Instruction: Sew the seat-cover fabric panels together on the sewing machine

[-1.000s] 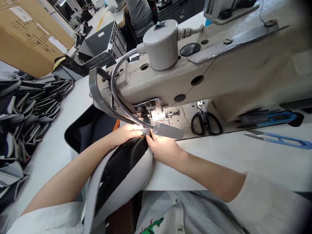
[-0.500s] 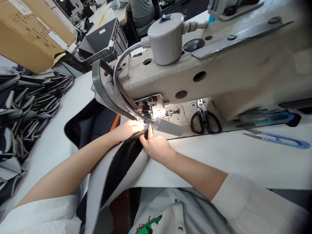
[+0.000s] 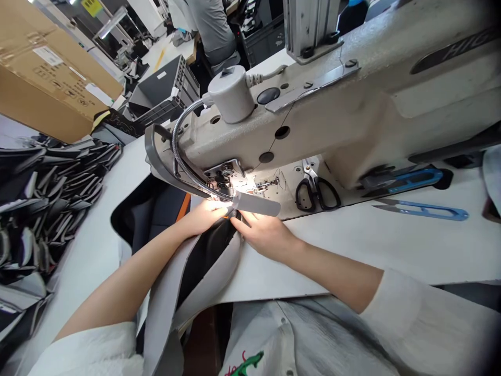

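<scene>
A padded black and grey fabric piece (image 3: 225,269) with an orange strip lies under the head of a sewing machine (image 3: 219,136) and drapes over the table's front edge. My left hand (image 3: 203,216) is closed on its upper layer, just left of the lit needle area. On the other side, my right hand (image 3: 270,236) pinches the fabric's right edge with thumb and fingers. A grey plate on the lamp (image 3: 256,203) hides some of the right fingertips. The needle itself is too small and glaring to make out.
Black-handled scissors (image 3: 317,190) lie on the machine bed, right of the needle area. Blue thread snips (image 3: 434,210) rest farther right, with another blue pair (image 3: 415,180) behind. Stacked fabric pieces (image 3: 58,203) fill the left. A grey crate (image 3: 168,89), a cardboard box (image 3: 58,73) and a seated person (image 3: 213,31) are beyond.
My view has shifted, so the machine and scissors appear farther left. My right fingers have moved slightly along the fabric edge, partly behind the lamp's plate. My left hand stays on the fabric.
</scene>
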The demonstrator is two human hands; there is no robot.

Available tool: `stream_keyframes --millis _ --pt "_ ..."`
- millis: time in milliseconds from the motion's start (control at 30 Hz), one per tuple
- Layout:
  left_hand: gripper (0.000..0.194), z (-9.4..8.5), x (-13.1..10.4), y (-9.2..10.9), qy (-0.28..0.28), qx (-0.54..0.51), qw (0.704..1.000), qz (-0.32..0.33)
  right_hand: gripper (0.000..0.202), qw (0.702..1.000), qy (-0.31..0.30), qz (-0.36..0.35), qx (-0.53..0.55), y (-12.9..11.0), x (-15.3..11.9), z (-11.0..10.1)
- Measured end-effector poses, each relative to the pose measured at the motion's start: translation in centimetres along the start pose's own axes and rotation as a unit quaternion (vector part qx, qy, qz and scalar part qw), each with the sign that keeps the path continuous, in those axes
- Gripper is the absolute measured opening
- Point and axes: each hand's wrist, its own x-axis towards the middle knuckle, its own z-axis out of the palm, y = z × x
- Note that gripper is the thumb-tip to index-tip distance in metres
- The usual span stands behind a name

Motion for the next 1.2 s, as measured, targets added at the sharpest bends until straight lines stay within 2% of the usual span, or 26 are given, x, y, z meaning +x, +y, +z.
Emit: stream_keyframes --millis 100,200,267,333,400,467,567,667,767,867,967,1067,1200 --pt "0.036 1.0 -0.8 0.4 0.005 0.169 0.985 0.038 0.039 0.999 0.029 -0.027 -0.003 0.6 -0.9 -0.4" --pt "0.046 2.2 -1.6 0.6 -0.017 0.354 0.934 0.047 0.026 0.999 0.011 -0.035 -0.025 1.4 -2.0 -1.3" --pt "0.047 2.6 -1.8 0.7 -0.044 0.424 0.902 0.065 0.021 0.998 0.012 0.005 -0.065 2.6 -3.0 -2.2" --pt "0.042 2.6 -1.6 0.6 -0.061 0.45 0.887 0.083 0.018 0.99 0.022 0.091 -0.107 4.2 -4.0 -3.2" --pt "0.034 2.3 -1.2 0.2 -0.066 0.44 0.89 0.101 0.022 0.976 0.026 0.177 -0.128 5.6 -4.9 -3.9" --pt "0.027 1.8 -0.9 -0.5 -0.054 0.393 0.911 0.114 0.024 0.969 0.014 0.217 -0.117 6.4 -5.6 -4.2" --pt "0.012 1.1 -0.8 -1.7 -0.013 0.256 0.96 0.111 0.022 0.976 0.009 0.211 -0.061 6.3 -5.9 -3.8" --pt "0.005 0.6 -0.9 -2.7 0.018 0.126 0.987 0.095 0.017 0.975 0.038 0.217 -0.034 5.5 -5.8 -3.5" --pt "0.003 0.4 -1.0 -3.0 0.013 0.071 0.994 0.086 0.027 0.968 0.025 0.242 -0.056 5.0 -5.7 -3.9" --pt "0.003 0.4 -0.9 -3.0 0.005 0.069 0.995 0.074 0.042 0.965 -0.067 0.241 -0.086 4.3 -5.9 -5.2" --pt "0.003 0.5 -0.9 -2.8 0.003 0.076 0.994 0.075 0.053 0.971 -0.131 0.185 -0.073 3.1 -6.3 -6.1" --pt "0.004 0.6 -1.0 -2.6 -0.003 0.089 0.992 0.084 0.057 0.983 -0.094 0.137 -0.08 1.8 -6.6 -5.5" --pt "0.007 0.7 -1.1 -2.6 -0.008 0.111 0.99 0.09 0.029 0.99 -0.025 0.114 -0.075 1.3 -6.9 -4.3"
